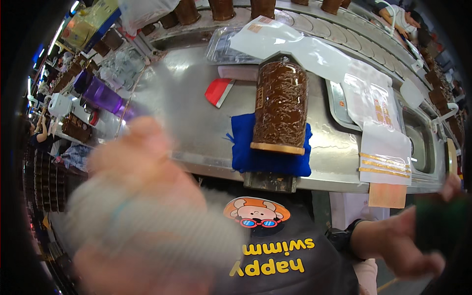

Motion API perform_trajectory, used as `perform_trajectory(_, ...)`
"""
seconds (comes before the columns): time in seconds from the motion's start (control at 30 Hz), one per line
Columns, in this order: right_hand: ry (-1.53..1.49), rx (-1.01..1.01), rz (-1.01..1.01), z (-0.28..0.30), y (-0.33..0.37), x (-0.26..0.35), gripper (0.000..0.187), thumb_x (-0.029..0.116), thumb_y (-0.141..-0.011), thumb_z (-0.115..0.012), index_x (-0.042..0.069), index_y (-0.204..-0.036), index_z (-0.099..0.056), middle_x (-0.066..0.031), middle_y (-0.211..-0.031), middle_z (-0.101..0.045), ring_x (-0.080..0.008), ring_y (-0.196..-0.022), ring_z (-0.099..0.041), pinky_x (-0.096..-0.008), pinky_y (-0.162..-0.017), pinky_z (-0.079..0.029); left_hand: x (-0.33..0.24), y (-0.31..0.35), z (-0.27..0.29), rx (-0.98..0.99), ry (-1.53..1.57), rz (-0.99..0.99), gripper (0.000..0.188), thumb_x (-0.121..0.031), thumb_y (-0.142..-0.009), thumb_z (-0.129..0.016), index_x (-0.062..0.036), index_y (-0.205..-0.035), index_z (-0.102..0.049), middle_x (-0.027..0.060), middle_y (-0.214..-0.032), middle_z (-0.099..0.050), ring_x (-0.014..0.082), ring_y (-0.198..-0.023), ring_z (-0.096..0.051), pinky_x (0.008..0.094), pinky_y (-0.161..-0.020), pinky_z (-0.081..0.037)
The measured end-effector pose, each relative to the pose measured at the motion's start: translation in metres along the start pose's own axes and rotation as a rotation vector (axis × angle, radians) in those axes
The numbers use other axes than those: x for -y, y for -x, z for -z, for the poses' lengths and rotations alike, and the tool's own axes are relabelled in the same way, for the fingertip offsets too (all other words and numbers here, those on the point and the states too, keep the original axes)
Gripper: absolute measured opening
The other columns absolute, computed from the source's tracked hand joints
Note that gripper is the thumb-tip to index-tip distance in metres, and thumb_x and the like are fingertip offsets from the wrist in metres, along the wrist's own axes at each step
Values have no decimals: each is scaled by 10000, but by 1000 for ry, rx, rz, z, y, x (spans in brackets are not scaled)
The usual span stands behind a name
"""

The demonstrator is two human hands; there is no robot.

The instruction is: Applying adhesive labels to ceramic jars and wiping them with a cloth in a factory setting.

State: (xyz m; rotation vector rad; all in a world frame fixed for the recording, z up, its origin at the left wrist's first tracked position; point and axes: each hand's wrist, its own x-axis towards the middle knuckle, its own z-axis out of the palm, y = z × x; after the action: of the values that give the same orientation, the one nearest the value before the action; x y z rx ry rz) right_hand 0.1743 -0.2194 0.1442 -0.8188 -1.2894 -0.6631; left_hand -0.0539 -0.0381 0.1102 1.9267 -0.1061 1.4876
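Observation:
My left hand (147, 167), large and smeared by motion, is at the left in front of the steel worktop. A pale ribbed cover wraps its wrist, and a grey blur lies beyond its fingertips. At the lower right my right hand (405, 243), with a black wrist strap, has its fingers around a dark green thing (440, 221) cut off by the dark rim. Between my hands, a glossy brown textured vessel (281, 105) with a gold band lies on its side on a blue cloth (243, 142). Neither hand touches it. Under the cloth a block-like support (270, 182) juts past the worktop's edge.
On the worktop (191, 132) lie a red scraper (216, 92) and a clear tray (221, 46). White sheets with gold strips (386, 157) hang over the front edge beside a sink (420, 142). A purple bottle (102, 94) stands left. Brown vessels (222, 9) line a conveyor behind.

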Motion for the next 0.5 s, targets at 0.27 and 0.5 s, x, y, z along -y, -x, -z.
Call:
perform_trajectory(0.27, -384, -28, -1159, -26, 116, -20, 436, 46, -954, -553, -22, -1364, -423, -235, -1163, -623, -242, -970, -653, -331, -782, -553, 60, 55, -44, 274, -463, 343, 210, -156, -818, -693, -47, -979, -615, 209, -1235, -568, 302, -1155, -440, 413, -1040, -259)
perform_trajectory(0.5, -312, 293, -1335, -29, 128, -17, 294, 133, -932, -631, -10, -1178, -554, -30, -1010, -603, -78, -896, -543, -233, -808, -457, 63, 57, -63, 267, -512, 405, 280, -209, -785, -708, -68, -978, -562, 250, -1268, -503, 354, -1161, -421, 460, -1015, -230)
